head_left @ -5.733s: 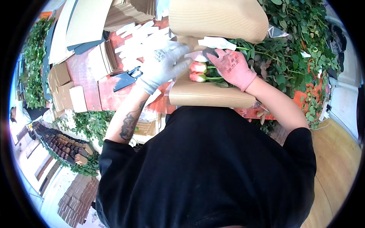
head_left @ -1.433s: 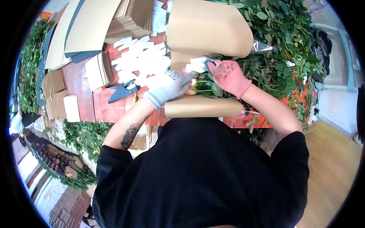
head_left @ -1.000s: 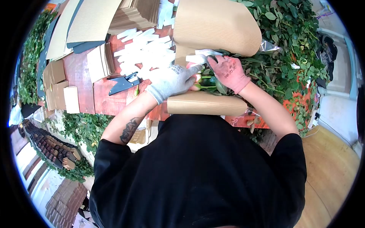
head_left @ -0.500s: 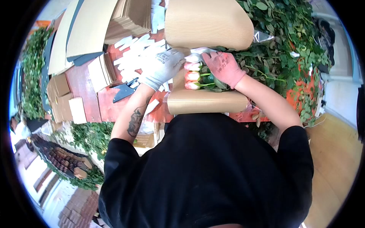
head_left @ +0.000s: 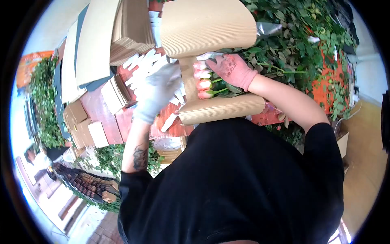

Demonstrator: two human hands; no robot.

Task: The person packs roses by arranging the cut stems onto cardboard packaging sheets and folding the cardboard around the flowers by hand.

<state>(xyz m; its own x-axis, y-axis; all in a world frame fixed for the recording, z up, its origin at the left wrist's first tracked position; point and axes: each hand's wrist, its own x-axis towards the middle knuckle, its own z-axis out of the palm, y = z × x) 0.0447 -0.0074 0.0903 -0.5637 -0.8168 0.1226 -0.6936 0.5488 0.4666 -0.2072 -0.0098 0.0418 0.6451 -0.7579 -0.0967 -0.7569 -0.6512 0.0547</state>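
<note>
Pink roses lie with their heads in a column on a sheet of corrugated cardboard, stems pointing right. My right hand, in a pink glove, is closed over the upper roses, fingertips against the heads. At the top of the column, a white wrapping shows beside that hand. My left hand, in a white glove, is over the white paper strips left of the cardboard. Motion smears its fingers, so whether it holds a strip cannot be made out.
Cardboard stacks stand at the back left of the red table. Leafy stems heap up on the right. Curled cardboard flaps rise behind and in front of the roses. Small cardboard pieces lie at left.
My left hand has moved left, away from the roses, to the paper strips. My right hand stays at the rose heads. The whole view has shifted slightly.
</note>
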